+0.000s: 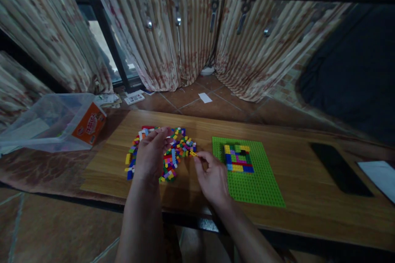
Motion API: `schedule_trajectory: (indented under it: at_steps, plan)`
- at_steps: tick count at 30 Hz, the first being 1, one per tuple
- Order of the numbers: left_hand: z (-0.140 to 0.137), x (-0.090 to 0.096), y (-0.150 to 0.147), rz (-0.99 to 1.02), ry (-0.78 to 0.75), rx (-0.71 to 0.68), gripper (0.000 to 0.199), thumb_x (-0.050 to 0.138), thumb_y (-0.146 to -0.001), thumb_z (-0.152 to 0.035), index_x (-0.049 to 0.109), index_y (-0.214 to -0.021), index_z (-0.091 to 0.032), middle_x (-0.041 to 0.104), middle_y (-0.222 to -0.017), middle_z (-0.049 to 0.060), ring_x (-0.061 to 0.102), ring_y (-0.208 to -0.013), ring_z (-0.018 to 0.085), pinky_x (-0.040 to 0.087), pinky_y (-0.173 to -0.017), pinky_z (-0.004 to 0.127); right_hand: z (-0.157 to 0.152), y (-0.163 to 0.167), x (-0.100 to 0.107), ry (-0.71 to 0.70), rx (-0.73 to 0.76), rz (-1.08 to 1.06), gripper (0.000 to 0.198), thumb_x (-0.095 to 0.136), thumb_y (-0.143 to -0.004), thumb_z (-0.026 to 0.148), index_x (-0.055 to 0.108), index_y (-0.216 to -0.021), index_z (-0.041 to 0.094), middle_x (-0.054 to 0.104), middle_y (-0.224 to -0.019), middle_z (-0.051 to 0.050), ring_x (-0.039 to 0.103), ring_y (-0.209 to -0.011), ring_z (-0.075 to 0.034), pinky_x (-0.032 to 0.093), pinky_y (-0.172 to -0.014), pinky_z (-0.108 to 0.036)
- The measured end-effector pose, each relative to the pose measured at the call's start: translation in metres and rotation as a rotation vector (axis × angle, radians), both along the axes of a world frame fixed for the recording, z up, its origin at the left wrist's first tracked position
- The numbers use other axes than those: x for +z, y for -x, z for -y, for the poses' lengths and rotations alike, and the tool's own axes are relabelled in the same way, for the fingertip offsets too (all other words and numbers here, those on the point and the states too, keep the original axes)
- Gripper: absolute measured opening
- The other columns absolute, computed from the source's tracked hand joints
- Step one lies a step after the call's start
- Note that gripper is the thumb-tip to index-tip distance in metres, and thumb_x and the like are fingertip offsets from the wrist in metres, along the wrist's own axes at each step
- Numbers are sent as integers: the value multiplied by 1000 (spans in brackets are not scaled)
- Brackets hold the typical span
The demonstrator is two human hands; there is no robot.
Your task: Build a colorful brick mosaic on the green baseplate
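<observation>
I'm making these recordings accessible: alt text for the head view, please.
The right hand holds a yellow brick beside a multicoloured brick pile; a green baseplate bearing a build lies to its right. The left hand is at the pile, with a clear bin further left.

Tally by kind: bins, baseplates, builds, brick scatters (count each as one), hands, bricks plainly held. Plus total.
Clear plastic bin with orange label: 1
Green studded plastic baseplate: 1
Multicoloured plastic brick build on it: 1
Scatter of loose multicoloured plastic bricks: 1
Left hand and right hand, both bare: 2
Small yellow plastic brick, in right hand: 1
Total: 7
</observation>
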State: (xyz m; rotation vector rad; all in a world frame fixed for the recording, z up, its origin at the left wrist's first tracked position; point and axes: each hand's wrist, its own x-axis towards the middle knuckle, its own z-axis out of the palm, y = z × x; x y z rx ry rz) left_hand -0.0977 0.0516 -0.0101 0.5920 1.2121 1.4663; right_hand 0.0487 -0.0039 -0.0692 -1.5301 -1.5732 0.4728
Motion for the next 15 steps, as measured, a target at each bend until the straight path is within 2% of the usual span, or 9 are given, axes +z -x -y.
schedule_trajectory:
  at_steps: [6, 10, 15]
  plan:
    - [2, -9, -30, -261, -25, -301, 28, 80, -59, -37, 72, -75, -16, 70, -75, 3, 62, -67, 14, 47, -64, 23, -2, -22, 7, -40, -7, -200, 9, 54, -85, 25, 63, -86, 23, 66, -85, -2, 63, -78, -16, 49, -73, -29]
    - [6, -14, -52, -328, -66, -531, 21, 73, -67, -36, 73, -74, -17, 69, -71, 3, 60, -63, 13, 46, -62, 23, -1, -36, 9, -64, -25, -278, 8, 56, -84, 25, 63, -87, 22, 66, -84, -2, 62, -78, -16, 50, -72, -29]
    - [8, -18, -70, -364, -122, -626, 15, 71, -68, -31, 72, -73, -17, 65, -62, 1, 56, -58, 12, 43, -57, 23, 2, -53, 12, -54, -9, -356, 6, 59, -82, 26, 63, -85, 22, 67, -81, -1, 62, -75, -16, 50, -72, -29]
